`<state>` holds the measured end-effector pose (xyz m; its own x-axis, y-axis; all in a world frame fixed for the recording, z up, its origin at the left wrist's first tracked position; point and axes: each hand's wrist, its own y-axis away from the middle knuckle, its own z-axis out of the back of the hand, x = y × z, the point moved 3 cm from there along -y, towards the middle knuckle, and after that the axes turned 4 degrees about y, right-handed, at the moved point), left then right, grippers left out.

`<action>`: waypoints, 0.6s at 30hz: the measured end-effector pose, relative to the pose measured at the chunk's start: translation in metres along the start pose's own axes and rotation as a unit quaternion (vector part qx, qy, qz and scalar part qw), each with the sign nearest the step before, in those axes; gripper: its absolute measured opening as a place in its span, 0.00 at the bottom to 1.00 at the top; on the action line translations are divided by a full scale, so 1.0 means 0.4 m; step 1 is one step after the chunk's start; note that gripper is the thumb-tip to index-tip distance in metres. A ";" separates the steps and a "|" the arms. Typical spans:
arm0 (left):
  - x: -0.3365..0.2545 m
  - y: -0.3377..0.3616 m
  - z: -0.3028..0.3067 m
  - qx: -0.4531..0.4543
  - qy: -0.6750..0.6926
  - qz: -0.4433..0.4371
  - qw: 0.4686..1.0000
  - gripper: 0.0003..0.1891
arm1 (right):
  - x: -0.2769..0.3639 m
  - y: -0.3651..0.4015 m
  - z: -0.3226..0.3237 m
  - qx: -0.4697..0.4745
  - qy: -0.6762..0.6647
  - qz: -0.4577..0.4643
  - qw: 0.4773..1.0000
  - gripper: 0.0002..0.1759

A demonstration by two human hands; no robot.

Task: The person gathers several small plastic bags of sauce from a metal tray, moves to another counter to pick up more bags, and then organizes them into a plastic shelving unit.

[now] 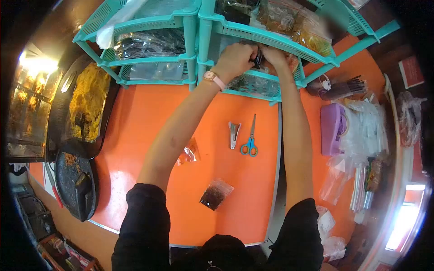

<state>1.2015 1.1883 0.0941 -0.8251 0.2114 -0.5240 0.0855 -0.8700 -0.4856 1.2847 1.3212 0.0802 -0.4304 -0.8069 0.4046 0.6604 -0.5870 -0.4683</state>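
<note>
Both hands reach into the middle tier of a teal plastic rack [204,40] at the back of the table. My left hand [237,58], with a pink-strapped watch [209,76] on the wrist, has its fingers curled in against a small dark packet [258,58]. Right beside it is my right hand [275,58], its fingers mostly hidden among the packets under the upper rim. Clear bags [255,86] lie on the tier below. On the orange table are a stapler [234,134], blue-handled scissors [250,147], a zip bag of dark contents [216,194] and an orange-filled bag [190,151].
A second teal rack [192,36] with plastic bags stands to the left. Further left are a tray of yellow food [89,101] and a black stone mortar [77,180]. A purple tape dispenser [332,131] and clear plastic bags [366,126] lie on the right.
</note>
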 end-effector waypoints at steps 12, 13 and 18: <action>0.039 0.009 0.015 -0.103 0.146 0.077 0.981 0.18 | -0.006 0.076 -0.009 -0.044 -0.209 -0.075 0.974 0.33; 0.042 0.010 0.024 -0.193 0.047 0.107 0.974 0.23 | 0.013 0.086 0.001 -0.083 -0.206 -0.061 0.973 0.31; 0.015 -0.058 -0.059 -0.087 0.423 0.260 0.864 0.28 | 0.053 0.066 0.002 -0.089 -0.087 -0.121 0.985 0.19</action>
<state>1.2079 1.2204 0.0858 0.0476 0.1259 -0.9909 0.4641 -0.8812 -0.0897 1.2933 1.2886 0.0771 -0.4395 -0.6278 0.6424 0.4268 -0.7752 -0.4656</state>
